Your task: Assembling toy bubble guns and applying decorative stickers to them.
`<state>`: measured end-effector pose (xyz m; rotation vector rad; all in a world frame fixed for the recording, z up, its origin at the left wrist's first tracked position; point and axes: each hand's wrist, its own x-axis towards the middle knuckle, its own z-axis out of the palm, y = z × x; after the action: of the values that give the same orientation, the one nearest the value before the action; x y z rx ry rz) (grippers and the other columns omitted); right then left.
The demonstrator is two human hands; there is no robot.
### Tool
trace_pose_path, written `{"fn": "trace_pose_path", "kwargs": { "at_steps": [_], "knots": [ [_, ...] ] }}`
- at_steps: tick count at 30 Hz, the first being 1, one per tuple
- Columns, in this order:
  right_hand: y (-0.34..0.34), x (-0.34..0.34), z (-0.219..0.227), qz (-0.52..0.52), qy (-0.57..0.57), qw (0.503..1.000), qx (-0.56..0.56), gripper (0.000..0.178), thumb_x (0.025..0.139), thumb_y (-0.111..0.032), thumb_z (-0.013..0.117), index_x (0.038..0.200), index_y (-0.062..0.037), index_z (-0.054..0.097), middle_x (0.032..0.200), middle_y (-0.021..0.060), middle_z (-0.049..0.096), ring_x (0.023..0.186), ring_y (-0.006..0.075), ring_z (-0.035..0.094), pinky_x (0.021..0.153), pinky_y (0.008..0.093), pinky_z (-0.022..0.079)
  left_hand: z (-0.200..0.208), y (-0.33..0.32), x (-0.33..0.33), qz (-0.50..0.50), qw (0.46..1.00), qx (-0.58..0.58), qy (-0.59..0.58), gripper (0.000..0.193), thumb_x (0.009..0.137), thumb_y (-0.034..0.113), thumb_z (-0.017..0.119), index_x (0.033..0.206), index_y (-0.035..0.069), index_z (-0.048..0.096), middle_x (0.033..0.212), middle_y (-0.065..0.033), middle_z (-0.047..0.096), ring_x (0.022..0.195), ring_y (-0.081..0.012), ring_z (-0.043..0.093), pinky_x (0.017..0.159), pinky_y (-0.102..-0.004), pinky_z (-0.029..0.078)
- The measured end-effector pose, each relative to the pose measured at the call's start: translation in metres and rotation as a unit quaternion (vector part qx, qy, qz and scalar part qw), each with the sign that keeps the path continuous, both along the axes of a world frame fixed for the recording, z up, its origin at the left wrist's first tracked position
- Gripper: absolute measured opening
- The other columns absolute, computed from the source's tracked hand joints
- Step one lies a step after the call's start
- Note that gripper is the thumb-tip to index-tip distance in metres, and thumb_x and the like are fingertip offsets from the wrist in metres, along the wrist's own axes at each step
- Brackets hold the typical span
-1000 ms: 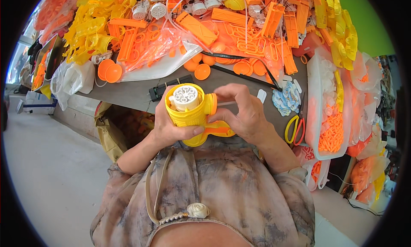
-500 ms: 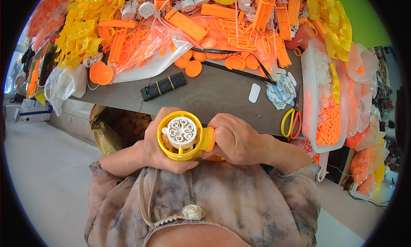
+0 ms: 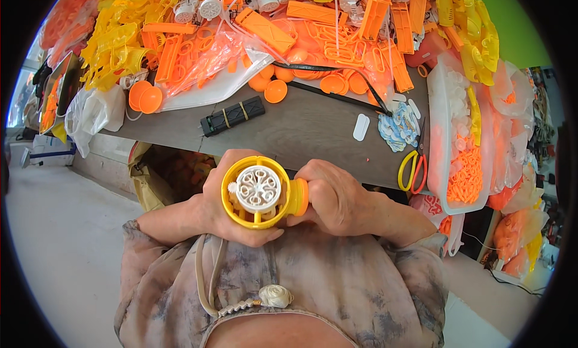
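Close in front of my body I hold a toy bubble gun [image 3: 257, 223], its round yellow housing facing up. Inside the ring sits a white bubble wheel [image 3: 258, 188] with looped openings and a small white gear at its left edge. My left hand [image 3: 218, 194] is wrapped round the housing from the left, thumb along the near side. On the housing's right side is an orange round part [image 3: 299, 197]. My right hand [image 3: 334, 197] is closed against that side, fingers curled; its fingertips and the toy's underside are hidden.
A black block with rubber bands [image 3: 233, 116] lies on the grey table [image 3: 289, 134]. Scissors [image 3: 414, 164], blue-white stickers [image 3: 398, 128] and a parts bin [image 3: 442, 167] are at the right. Orange and yellow plastic parts [image 3: 265, 31] are heaped behind. An open sack [image 3: 144, 176] stands below left.
The table and its things appear slightly lower and further right in the picture. Both hands keep their hold on the bubble gun, with only a slight shift of the right hand.
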<state>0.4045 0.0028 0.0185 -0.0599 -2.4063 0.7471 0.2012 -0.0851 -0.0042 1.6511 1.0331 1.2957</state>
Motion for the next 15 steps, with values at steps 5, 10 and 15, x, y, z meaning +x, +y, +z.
{"fn": "trace_pose_path", "kwargs": {
  "at_steps": [5, 10, 15],
  "knots": [
    [-0.002, 0.004, -0.009, 0.045, 0.003, 0.982, -0.185, 0.040, 0.075, -0.018, 0.073, 0.093, 0.0000, 0.043, 0.089, 0.0175, 0.054, 0.070, 0.0309, 0.056, 0.059, 0.0361, 0.048, -0.011, -0.001, 0.006, -0.015, 1.000, 0.019, -0.012, 0.084, 0.049, 0.023, 0.088, 0.114, -0.005, 0.042, 0.101, -0.0112, 0.056, 0.083, -0.0173, 0.058, 0.075, -0.0292, 0.047],
    [-0.008, 0.008, -0.011, 0.035, 0.004, 0.979, -0.203, 0.038, 0.073, -0.015, 0.074, 0.087, -0.0002, 0.041, 0.085, 0.0175, 0.052, 0.070, 0.0314, 0.054, 0.061, 0.0371, 0.046, -0.014, -0.003, 0.010, 0.010, 0.999, 0.042, 0.013, 0.085, 0.048, 0.025, 0.089, 0.114, -0.004, 0.043, 0.099, -0.0103, 0.056, 0.082, -0.0175, 0.058, 0.074, -0.0291, 0.048],
    [-0.006, 0.011, -0.011, 0.008, -0.022, 0.979, -0.204, 0.038, 0.069, -0.011, 0.074, 0.079, -0.0008, 0.039, 0.079, 0.0172, 0.049, 0.069, 0.0330, 0.051, 0.062, 0.0398, 0.045, -0.012, 0.002, 0.010, 0.003, 1.000, 0.013, 0.013, 0.083, 0.049, 0.025, 0.089, 0.112, -0.003, 0.044, 0.097, -0.0096, 0.057, 0.080, -0.0179, 0.059, 0.073, -0.0290, 0.048]
  ]
}}
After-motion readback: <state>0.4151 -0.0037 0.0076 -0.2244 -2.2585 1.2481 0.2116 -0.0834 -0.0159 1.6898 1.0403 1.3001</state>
